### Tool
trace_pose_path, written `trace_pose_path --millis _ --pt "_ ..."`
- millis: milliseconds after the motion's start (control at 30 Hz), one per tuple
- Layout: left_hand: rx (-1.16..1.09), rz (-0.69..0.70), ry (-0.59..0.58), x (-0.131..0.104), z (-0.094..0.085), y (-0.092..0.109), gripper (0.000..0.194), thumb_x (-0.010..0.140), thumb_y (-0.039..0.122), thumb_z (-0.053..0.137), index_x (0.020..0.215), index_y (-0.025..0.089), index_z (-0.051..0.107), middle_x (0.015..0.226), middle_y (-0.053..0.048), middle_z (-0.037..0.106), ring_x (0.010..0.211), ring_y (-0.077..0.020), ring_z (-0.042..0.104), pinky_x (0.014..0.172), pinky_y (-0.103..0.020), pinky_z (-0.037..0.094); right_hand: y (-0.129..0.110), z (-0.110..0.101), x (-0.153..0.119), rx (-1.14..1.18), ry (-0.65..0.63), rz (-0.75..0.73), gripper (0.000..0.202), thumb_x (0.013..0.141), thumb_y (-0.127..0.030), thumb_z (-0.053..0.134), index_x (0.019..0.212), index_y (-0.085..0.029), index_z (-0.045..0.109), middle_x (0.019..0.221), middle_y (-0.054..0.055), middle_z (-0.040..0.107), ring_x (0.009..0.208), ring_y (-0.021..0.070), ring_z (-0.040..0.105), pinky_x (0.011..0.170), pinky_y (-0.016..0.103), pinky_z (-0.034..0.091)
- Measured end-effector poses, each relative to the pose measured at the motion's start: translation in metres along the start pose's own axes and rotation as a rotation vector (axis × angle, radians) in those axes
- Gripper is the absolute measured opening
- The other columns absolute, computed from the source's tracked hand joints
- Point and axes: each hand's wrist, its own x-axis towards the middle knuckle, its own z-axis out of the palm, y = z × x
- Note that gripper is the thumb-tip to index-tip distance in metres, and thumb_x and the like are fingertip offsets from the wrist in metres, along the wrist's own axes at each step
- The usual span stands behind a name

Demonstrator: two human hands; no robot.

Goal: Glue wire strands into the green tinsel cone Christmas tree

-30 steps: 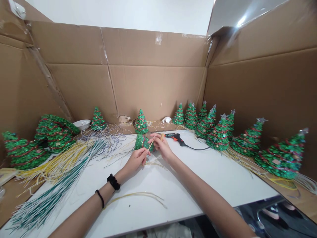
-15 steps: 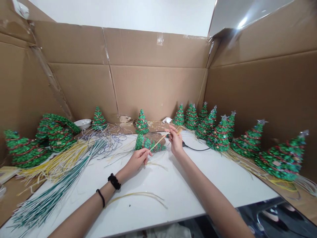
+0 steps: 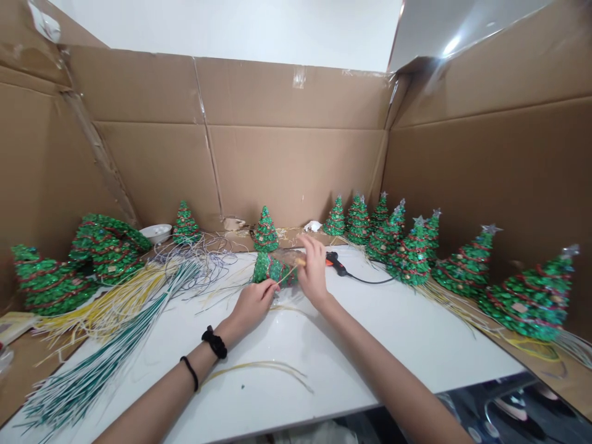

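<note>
A small green tinsel Christmas tree (image 3: 263, 266) lies on its side on the white board, just beyond my hands. My left hand (image 3: 252, 302) is closed, thumb and finger pinching a thin yellowish strand (image 3: 287, 275) beside the tree. The strand runs up to my right hand (image 3: 313, 271), whose thumb and forefinger pinch around its other end while the remaining fingers stick up. A short yellow-tan piece (image 3: 300, 262) shows at those fingertips; its kind is unclear. My right hand covers part of the tree.
A black and orange glue gun (image 3: 336, 263) with a cord lies right of my right hand. Green-and-white strands (image 3: 106, 336) and yellow strands (image 3: 124, 290) spread at left. Finished trees (image 3: 411, 256) line the right side; a white bowl (image 3: 156, 233) stands back left. Cardboard walls (image 3: 296, 160) surround the board.
My right hand has moved left and down toward my left hand, shortening the span of strand between them. The glue gun behind it is now uncovered.
</note>
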Motion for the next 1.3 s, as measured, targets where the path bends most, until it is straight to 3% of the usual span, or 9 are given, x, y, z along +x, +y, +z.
trace_pose_path --millis 133,233,400,567,700,833,1000,1300 --pt "0.073 0.031 0.018 0.002 0.006 -0.011 0.022 0.083 0.026 0.044 0.076 0.018 0.063 0.068 -0.004 0.063 0.060 -0.0160 0.054 0.054 -0.024 0.031 -0.020 0.013 -0.013 -0.003 -0.408 -0.355 0.033 0.084 -0.010 0.039 0.111 -0.020 0.055 0.109 0.011 0.055 0.099 0.0210 0.049 0.084 0.034 0.042" --pt "0.061 0.038 0.005 0.003 0.010 -0.018 0.013 0.074 0.021 0.052 0.068 0.016 0.062 0.073 -0.007 0.065 0.063 -0.0173 0.056 0.054 -0.024 0.032 -0.027 0.022 -0.021 -0.109 -0.561 -0.470 0.027 0.086 -0.015 0.046 0.111 -0.017 0.054 0.099 0.010 0.058 0.088 0.0205 0.049 0.075 0.032 0.042" --pt "0.096 0.019 0.047 0.001 0.006 -0.016 0.017 0.077 0.015 0.044 0.071 0.017 0.059 0.074 -0.007 0.065 0.064 -0.0176 0.056 0.058 -0.026 0.033 -0.024 0.021 -0.019 -0.218 -0.547 -0.388 0.024 0.086 -0.016 0.048 0.109 -0.016 0.054 0.089 0.008 0.059 0.082 0.0206 0.050 0.071 0.031 0.040" --pt "0.079 0.028 0.063 0.000 0.001 -0.006 0.019 0.082 0.018 0.038 0.082 0.018 0.057 0.075 -0.006 0.064 0.065 -0.0176 0.055 0.060 -0.027 0.033 -0.019 0.018 -0.016 -0.148 -0.550 -0.288 0.025 0.086 -0.010 0.042 0.107 -0.017 0.053 0.088 0.007 0.059 0.083 0.0193 0.051 0.071 0.029 0.039" --pt "-0.064 0.002 0.112 0.001 -0.003 0.000 0.021 0.087 0.030 0.036 0.085 0.019 0.055 0.075 -0.003 0.062 0.065 -0.0155 0.054 0.061 -0.025 0.034 -0.015 0.018 -0.014 -0.081 -0.537 -0.190 0.023 0.083 -0.007 0.041 0.099 -0.016 0.053 0.089 0.008 0.059 0.084 0.0196 0.049 0.072 0.029 0.039" --pt "-0.151 -0.049 0.165 0.003 -0.005 0.002 0.031 0.090 0.040 0.033 0.074 0.020 0.051 0.060 0.002 0.053 0.056 -0.0132 0.047 0.056 -0.024 0.032 -0.008 0.016 -0.012 0.003 -0.503 -0.101 0.017 0.083 -0.008 0.040 0.090 -0.018 0.051 0.085 0.006 0.056 0.081 0.0187 0.047 0.069 0.028 0.038" --pt "-0.167 -0.063 0.177 0.003 -0.006 0.002 0.031 0.089 0.041 0.034 0.072 0.020 0.049 0.055 0.004 0.047 0.054 -0.0126 0.045 0.055 -0.023 0.030 -0.006 0.014 -0.010 0.099 -0.491 -0.071 0.013 0.084 -0.011 0.038 0.077 -0.019 0.045 0.078 0.003 0.050 0.076 0.0172 0.044 0.066 0.027 0.035" --pt "-0.161 -0.076 0.213 0.002 -0.005 0.002 0.032 0.089 0.042 0.033 0.071 0.020 0.047 0.055 0.004 0.046 0.053 -0.0121 0.043 0.055 -0.024 0.030 -0.009 0.012 -0.009 0.189 -0.508 -0.081 0.017 0.077 -0.004 0.036 0.075 -0.020 0.043 0.077 0.002 0.050 0.077 0.0169 0.043 0.068 0.026 0.035"
